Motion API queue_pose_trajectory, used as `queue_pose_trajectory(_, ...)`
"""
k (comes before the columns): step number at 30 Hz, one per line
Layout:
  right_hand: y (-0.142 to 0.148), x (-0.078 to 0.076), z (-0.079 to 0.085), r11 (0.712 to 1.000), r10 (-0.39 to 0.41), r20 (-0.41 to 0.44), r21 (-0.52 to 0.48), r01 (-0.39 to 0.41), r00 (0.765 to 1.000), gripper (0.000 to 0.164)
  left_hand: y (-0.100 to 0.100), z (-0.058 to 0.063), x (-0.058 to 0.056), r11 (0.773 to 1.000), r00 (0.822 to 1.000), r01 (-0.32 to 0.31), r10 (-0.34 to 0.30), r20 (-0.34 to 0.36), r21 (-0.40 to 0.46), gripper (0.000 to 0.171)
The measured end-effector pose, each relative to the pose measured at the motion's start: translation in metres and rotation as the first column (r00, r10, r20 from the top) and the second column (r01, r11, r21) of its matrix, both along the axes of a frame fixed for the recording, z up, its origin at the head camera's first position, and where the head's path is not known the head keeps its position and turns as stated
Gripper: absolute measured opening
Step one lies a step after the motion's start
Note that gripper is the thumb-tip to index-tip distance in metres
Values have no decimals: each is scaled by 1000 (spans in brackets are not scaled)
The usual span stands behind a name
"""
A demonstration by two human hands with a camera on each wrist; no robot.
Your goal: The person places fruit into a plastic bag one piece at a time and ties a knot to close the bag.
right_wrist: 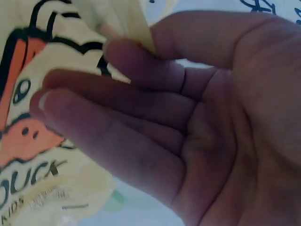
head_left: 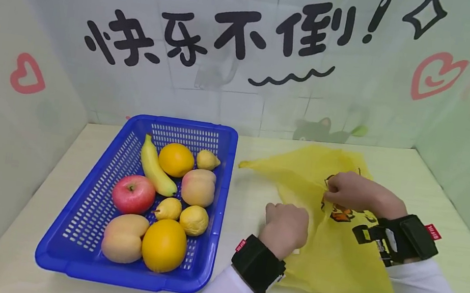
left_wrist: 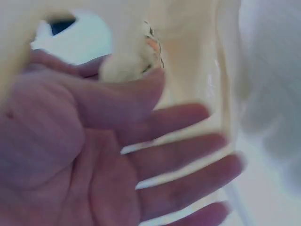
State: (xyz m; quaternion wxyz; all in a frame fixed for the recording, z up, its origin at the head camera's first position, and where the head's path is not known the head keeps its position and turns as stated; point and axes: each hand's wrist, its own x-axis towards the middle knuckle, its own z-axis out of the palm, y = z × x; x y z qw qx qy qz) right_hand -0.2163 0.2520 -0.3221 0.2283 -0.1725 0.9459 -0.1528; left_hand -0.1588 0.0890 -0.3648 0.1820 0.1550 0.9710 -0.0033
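A thin yellow plastic bag point(head_left: 353, 261) with a printed duck picture lies spread on the right side of the table. My right hand point(head_left: 356, 192) is over the upper part of the bag. In the right wrist view, the thumb and index finger pinch a fold of its film point(right_wrist: 134, 23), while the other fingers stretch out. My left hand point(head_left: 286, 227) is at the bag's left edge. Its fingers point(left_wrist: 183, 150) look straight and spread in the blurred left wrist view, with bag film behind them. In the head view its fingertips are hidden.
Left of the bag stands a blue plastic basket point(head_left: 222, 214) holding a banana point(head_left: 154, 168), a red apple point(head_left: 133, 194), oranges point(head_left: 164, 246), peaches point(head_left: 124, 238) and small yellow fruits point(head_left: 194, 220). A printed curtain point(head_left: 231, 106) closes off the table's back.
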Motion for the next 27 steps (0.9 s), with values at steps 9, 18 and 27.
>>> queue_pose_trajectory(9, 19, -5, 3, 997, -75, -9, -18, 75, 997, 23, -12, -10, 6, 990, 990, 134, -131, 50, -52, 44)
queue_pose_trajectory(18, 31, -6, 23, 973, -182, 47, -136, 187, 982, 24, -21, -29, 2, 976, 975, 190, -201, 95, 107, 78)
queue_pose_trajectory(27, 58, -3, 61, 925, -350, -127, -199, 322, 928, 37, -29, -33, -5, 947, 986, 117, -148, 82, 299, 45)
